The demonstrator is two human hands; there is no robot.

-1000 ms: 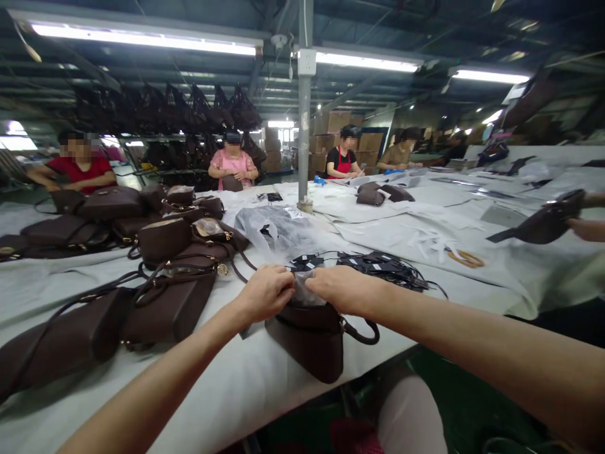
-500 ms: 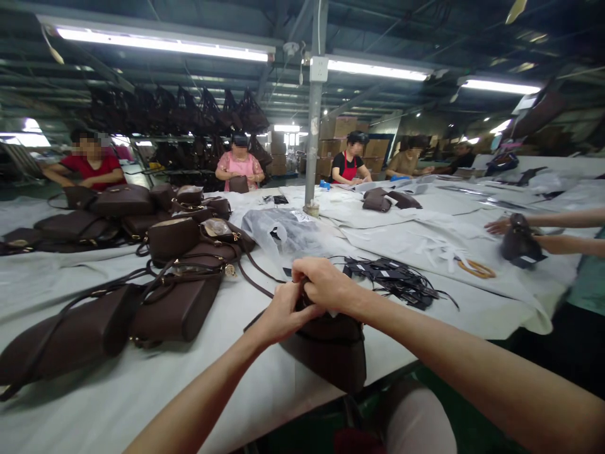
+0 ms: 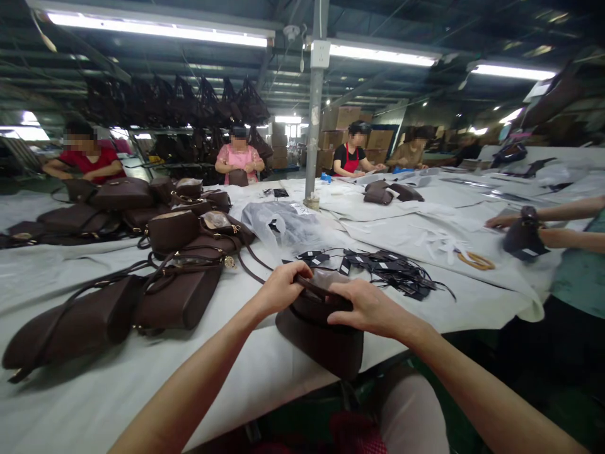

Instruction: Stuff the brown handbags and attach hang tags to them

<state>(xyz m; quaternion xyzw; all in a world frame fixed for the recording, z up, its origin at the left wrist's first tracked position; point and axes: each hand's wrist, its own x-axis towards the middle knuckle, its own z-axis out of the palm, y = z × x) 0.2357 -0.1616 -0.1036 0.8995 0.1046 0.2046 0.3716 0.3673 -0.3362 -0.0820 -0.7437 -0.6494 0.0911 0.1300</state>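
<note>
A dark brown handbag (image 3: 319, 343) stands near the table's front edge, its top facing up with clear plastic showing inside. My left hand (image 3: 282, 287) is closed on the left part of the bag's rim, by the strap. On the right, my right hand (image 3: 366, 307) grips the rim with the thumb on the near side and the fingers over the top. Just beyond the bag lies a heap of black tags with cords (image 3: 387, 271). The bag's far side is hidden behind my hands.
Several brown handbags (image 3: 177, 296) are piled on the left of the white-covered table (image 3: 212, 384). A clear plastic bag (image 3: 278, 224) lies before a grey post (image 3: 314, 126). Yellow-handled scissors (image 3: 475, 260) lie to the right, near a co-worker's hands holding a bag (image 3: 524, 236). Other people work across the table.
My hands have moved apart from their joined position above the bag to either side of its rim. The bag's opening now shows. The co-worker's bag at right has shifted slightly.
</note>
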